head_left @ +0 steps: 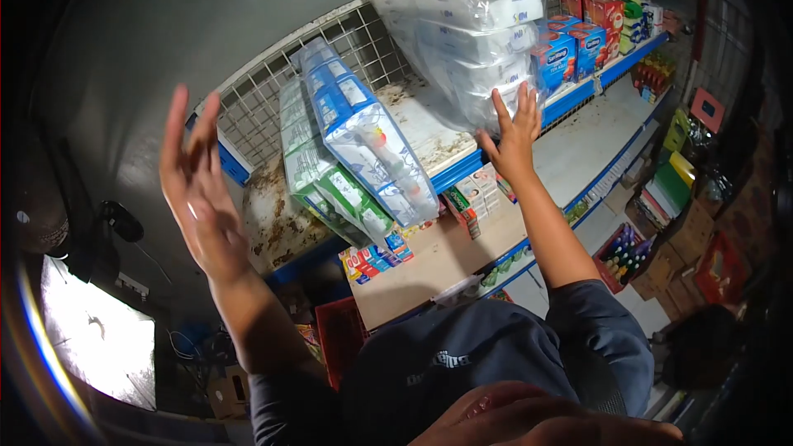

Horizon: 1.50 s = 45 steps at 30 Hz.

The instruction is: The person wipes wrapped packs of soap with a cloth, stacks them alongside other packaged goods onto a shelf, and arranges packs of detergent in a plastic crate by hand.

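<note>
My left hand is raised at the left, fingers spread and holding nothing, apart from the packs on the shelf. Fingers apart, my right hand lies against the lower front of a tall stack of white packs in clear plastic wrap. The stack stands on the top shelf. Between my hands, a blue-and-white wrapped pack sits on that shelf, its front end at the edge. A green-and-white wrapped pack lies alongside it on the left.
Blue boxes and red boxes stand to the right of the stack. The top shelf has a stained surface and a blue front edge. Lower shelves carry small boxes. A red crate of bottles is at the lower right.
</note>
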### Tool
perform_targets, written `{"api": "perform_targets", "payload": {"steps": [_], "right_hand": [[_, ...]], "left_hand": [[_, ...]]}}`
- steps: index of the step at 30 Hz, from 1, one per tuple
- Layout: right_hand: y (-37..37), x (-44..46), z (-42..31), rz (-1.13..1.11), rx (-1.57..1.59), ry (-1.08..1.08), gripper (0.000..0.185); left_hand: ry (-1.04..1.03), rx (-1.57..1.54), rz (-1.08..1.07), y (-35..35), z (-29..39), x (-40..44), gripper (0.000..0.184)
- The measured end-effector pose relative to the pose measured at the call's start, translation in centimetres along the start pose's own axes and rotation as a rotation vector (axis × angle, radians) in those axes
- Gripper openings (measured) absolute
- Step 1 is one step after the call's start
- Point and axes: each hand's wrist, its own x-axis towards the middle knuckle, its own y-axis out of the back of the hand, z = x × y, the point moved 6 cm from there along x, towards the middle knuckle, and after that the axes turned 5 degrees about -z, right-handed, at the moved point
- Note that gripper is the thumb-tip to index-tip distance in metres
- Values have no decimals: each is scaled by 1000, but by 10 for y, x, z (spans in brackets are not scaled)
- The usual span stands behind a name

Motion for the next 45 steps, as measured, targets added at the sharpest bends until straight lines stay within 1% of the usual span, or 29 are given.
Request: {"api": "perform_targets", "payload": {"steps": [1, 4, 5, 6, 8, 9, 10, 11, 13, 14, 16, 17, 18, 19, 20, 21, 22, 24, 26, 27, 28, 31, 32, 34, 36, 37, 40, 43, 45], "right_hand": [[-1, 1, 1, -2, 3, -11, 70], [-4, 7, 7, -35, 10, -33, 70], [-2, 7, 6, -35, -4, -14, 74], [2, 6, -4, -39, 1, -4, 74], [22, 0, -24, 45, 73, -79, 82], [32, -6, -41, 87, 114, -16, 90], [37, -13, -61, 46, 306, 64, 94], [38, -21, -81, 5, 495, 142, 99], [22, -32, -110, -126, 683, 218, 108], [15, -33, -115, -122, 681, 217, 108], [-17, -33, -113, -345, 938, 20, 113], [-18, -29, -116, -317, 1032, 4, 107], [-14, -25, -117, -310, 1031, 12, 107], [-16, -24, -122, -470, 1041, 30, 103], [-19, -25, -128, -631, 1047, 45, 98], [-24, -30, -123, -591, 1039, 29, 89], [-27, -34, -120, -587, 1038, 26, 89], [-29, -39, -111, -590, 1146, -74, 86], [-19, -39, -98, -564, 1135, -121, 81], [-15, -37, -91, -547, 1222, -172, 80], [-11, -35, -83, -528, 1306, -223, 79], [-1, -29, -56, -491, 1207, -244, 74], [0, -28, -45, -481, 1141, -273, 72], [2, -22, -24, -395, 1080, -263, 66], [25, -11, -21, -186, 694, -29, 63], [30, -8, -20, -156, 627, -10, 56], [44, -7, -24, -109, 501, -80, 59], [40, -11, -23, -32, 462, -75, 60], [40, -9, -26, 12, 472, -82, 60]], "left_hand": [[53, -9, 73, 6, -6, -18, 77], [274, -206, 97, 14, -45, -69, 78], [343, -251, 103, 13, -57, -83, 78], [344, -244, 113, 9, -62, -93, 78], [612, -410, 219, -6, -86, -118, 83], [658, -491, 207, -15, -94, -126, 83], [703, -574, 192, -24, -102, -133, 82], [701, -573, 197, -29, -111, -139, 82], [518, -581, -74, -51, -118, -141, 75], [516, -582, -78, -55, -124, -146, 75], [678, -617, -186, -69, -138, -161, 68], [668, -617, -187, -68, -142, -160, 68], [770, -624, -221, -70, -149, -162, 75], [875, -630, -256, -72, -155, -166, 83], [869, -630, -259, -73, -152, -163, 83], [826, -625, -227, -75, -146, -157, 73], [785, -620, -196, -77, -141, -154, 64], [779, -624, -204, -84, -143, -150, 64], [724, -597, -281, -99, -142, -140, 85], [683, -522, -312, -108, -144, -137, 94], [681, -530, -308, -116, -144, -134, 94], [635, -578, -347, -147, -143, -119, 106], [633, -586, -355, -158, -144, -116, 106], [593, -667, -288, -176, -144, -108, 107], [571, -659, -303, -190, -144, -103, 109], [575, -665, -289, -195, -145, -102, 109], [567, -681, -259, -203, -146, -100, 108], [554, -666, -224, -204, -145, -100, 107], [526, -564, -171, -200, -142, -101, 102]]}}
